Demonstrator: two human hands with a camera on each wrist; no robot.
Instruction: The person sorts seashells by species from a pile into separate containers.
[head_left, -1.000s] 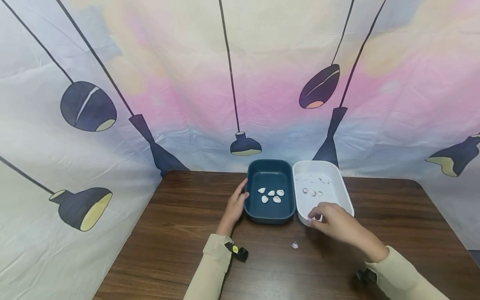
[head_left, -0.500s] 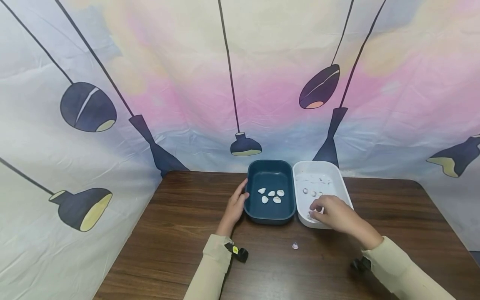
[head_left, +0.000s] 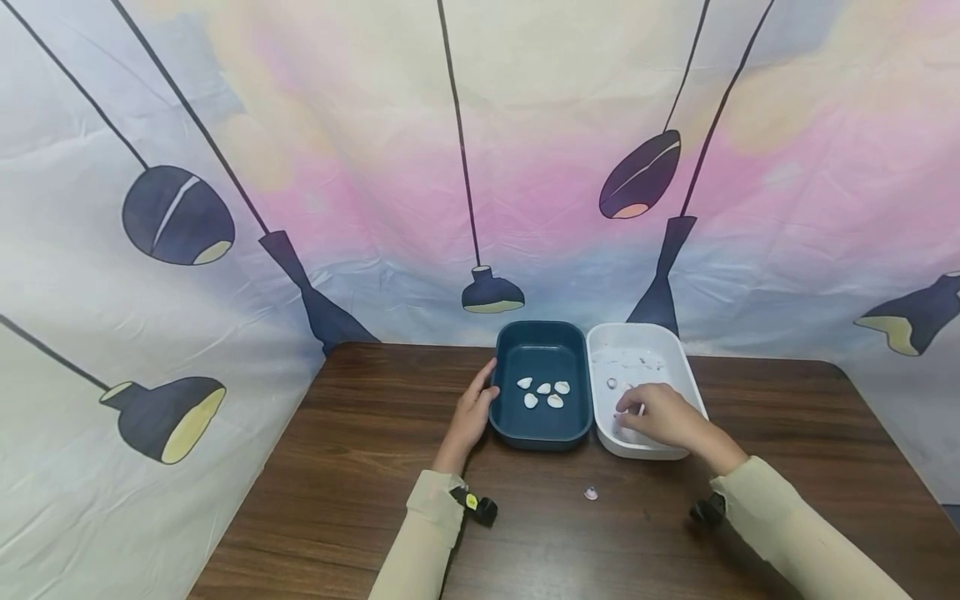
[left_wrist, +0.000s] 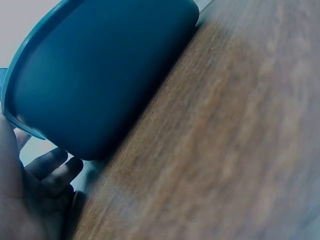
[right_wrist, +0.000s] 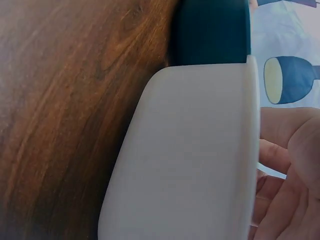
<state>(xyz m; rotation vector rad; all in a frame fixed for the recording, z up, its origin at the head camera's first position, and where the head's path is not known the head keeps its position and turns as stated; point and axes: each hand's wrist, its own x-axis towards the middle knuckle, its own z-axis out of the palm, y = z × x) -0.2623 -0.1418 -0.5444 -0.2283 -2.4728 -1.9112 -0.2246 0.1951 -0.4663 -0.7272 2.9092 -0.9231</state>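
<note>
My left hand (head_left: 469, 414) rests against the left side of a dark green tray (head_left: 542, 429); in the left wrist view its fingers (left_wrist: 62, 172) touch the tray wall. Several white seashells lie in that tray, one of them a shell (head_left: 555, 402) near the front. My right hand (head_left: 662, 415) reaches over the white tray (head_left: 678, 358) and pinches a small purplish seashell (head_left: 617, 417), mostly covered by the fingertips. Left of the fingers, a small pale shell (head_left: 612, 383) lies in the white tray. The right wrist view shows only the tray's outer wall and part of the hand.
One small purplish-white shell (head_left: 591, 493) lies on the brown wooden table (head_left: 540, 542) in front of the trays. Tiny pale pieces (head_left: 648, 363) sit at the back of the white tray. A printed cloth (head_left: 390, 208) hangs behind the table.
My right hand has moved from the white tray's front edge farther back into it, now covering some of the small shells there. The left hand has stayed at the green tray.
</note>
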